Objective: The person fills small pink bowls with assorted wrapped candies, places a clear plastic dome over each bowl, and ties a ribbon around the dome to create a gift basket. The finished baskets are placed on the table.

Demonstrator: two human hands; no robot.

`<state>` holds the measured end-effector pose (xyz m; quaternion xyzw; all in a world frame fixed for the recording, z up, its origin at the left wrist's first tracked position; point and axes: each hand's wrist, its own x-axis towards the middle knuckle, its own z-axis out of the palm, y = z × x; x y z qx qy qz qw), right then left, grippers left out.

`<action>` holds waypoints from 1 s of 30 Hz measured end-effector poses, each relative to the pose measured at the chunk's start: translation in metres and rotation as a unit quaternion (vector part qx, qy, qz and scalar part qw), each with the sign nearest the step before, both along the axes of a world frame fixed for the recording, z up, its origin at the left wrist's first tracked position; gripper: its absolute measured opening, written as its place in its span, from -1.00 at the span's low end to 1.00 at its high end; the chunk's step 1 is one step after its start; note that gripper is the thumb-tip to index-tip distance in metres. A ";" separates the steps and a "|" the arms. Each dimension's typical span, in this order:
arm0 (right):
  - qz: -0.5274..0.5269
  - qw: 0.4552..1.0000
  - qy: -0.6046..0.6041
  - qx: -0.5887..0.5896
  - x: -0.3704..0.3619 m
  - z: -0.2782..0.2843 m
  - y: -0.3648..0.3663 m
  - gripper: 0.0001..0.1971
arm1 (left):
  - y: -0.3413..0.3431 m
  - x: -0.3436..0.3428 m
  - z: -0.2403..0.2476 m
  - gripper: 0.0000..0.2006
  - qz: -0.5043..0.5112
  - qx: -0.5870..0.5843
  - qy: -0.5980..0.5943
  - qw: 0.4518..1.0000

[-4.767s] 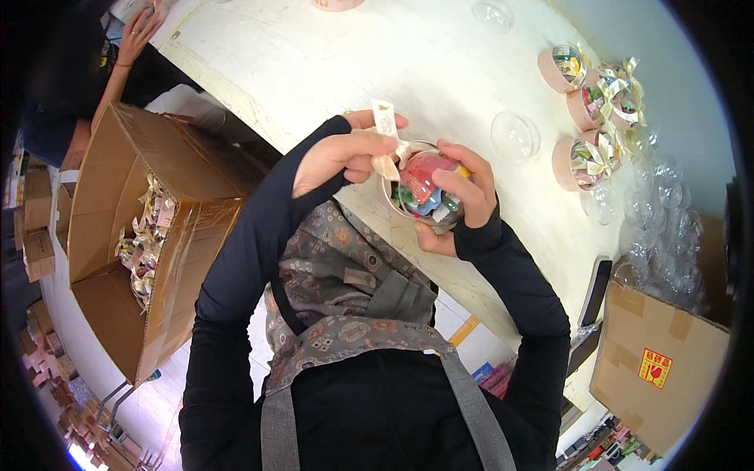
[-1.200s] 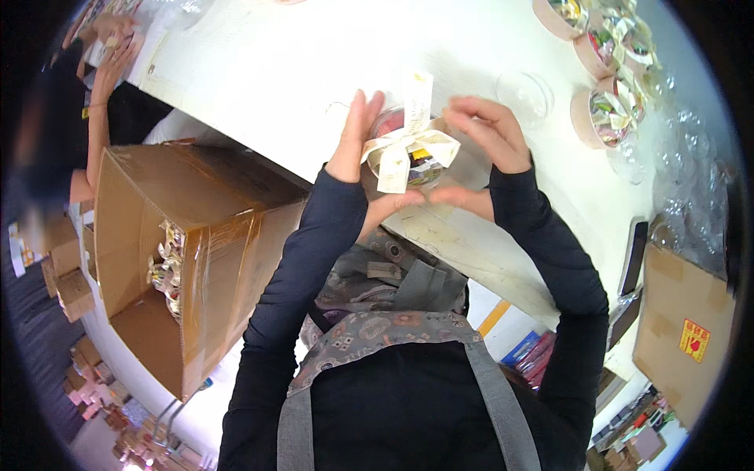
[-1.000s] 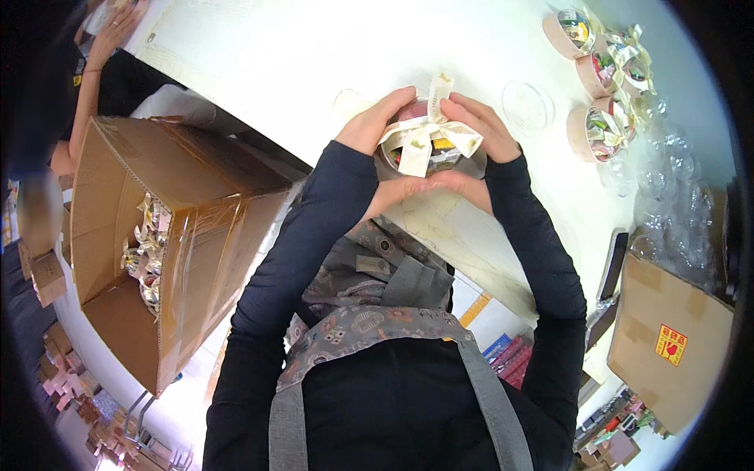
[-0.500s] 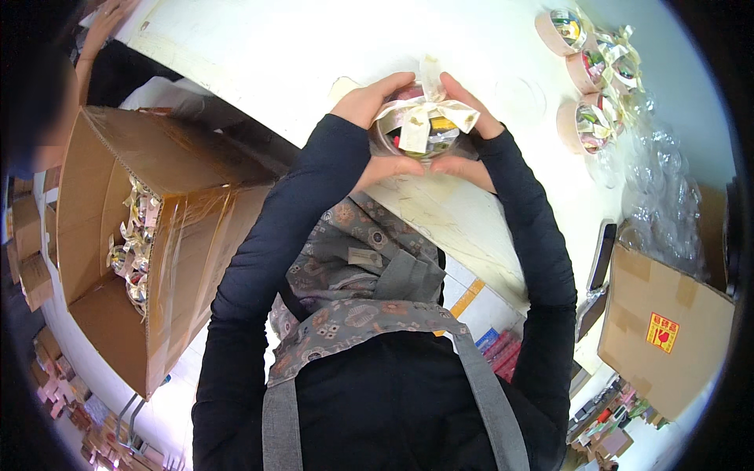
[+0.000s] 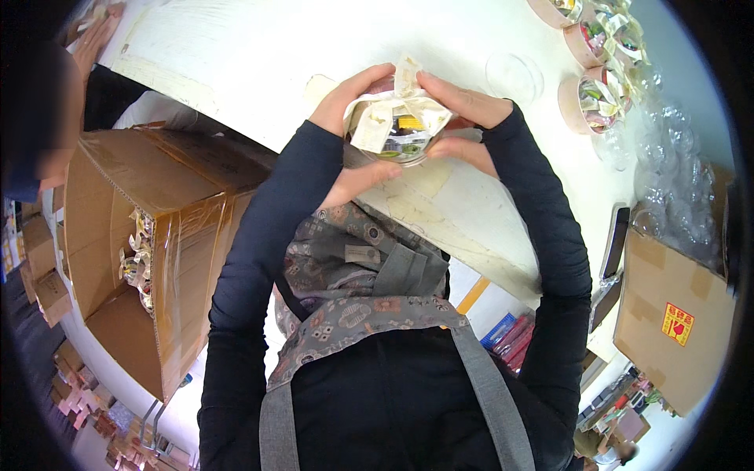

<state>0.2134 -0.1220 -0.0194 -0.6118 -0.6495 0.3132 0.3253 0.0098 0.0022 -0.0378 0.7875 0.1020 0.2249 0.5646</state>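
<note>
Between my hands, over the near edge of the white table (image 5: 259,55), is a round gift box (image 5: 410,125) with a clear top and a cream ribbon bow. Yellow, green and dark contents show through it. My left hand (image 5: 349,102) curls around its left side, thumb at the near rim. Its right side is gripped by my right hand (image 5: 467,106), fingers at the far side and thumb low. The box looks tilted. Part of its wall is hidden by my fingers and the ribbon.
Similar ribboned boxes (image 5: 585,102) and stacked clear plastic covers (image 5: 667,165) sit at right. A clear round lid (image 5: 514,76) lies behind my right hand. An open carton (image 5: 181,173) holding ribboned boxes stands left; another carton (image 5: 667,306) is at right. A person's hand (image 5: 94,39) rests far left.
Both hands have shifted slightly left with the gift box and turned it, so the bow now leans left and more of its near side shows. The whole view has shifted a little.
</note>
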 end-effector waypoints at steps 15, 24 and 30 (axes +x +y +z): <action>0.022 0.996 -0.018 0.081 -0.021 -0.004 -0.003 0.02 | -0.006 0.002 -0.003 -0.05 0.040 0.123 -0.026 0.991; -0.004 0.991 -0.016 0.134 -0.025 -0.005 -0.003 -0.15 | -0.017 -0.004 0.005 0.07 0.079 0.115 0.034 0.990; 0.035 0.989 0.139 0.023 -0.012 0.000 -0.005 -0.14 | -0.010 -0.015 -0.006 -0.03 0.039 0.046 0.012 0.998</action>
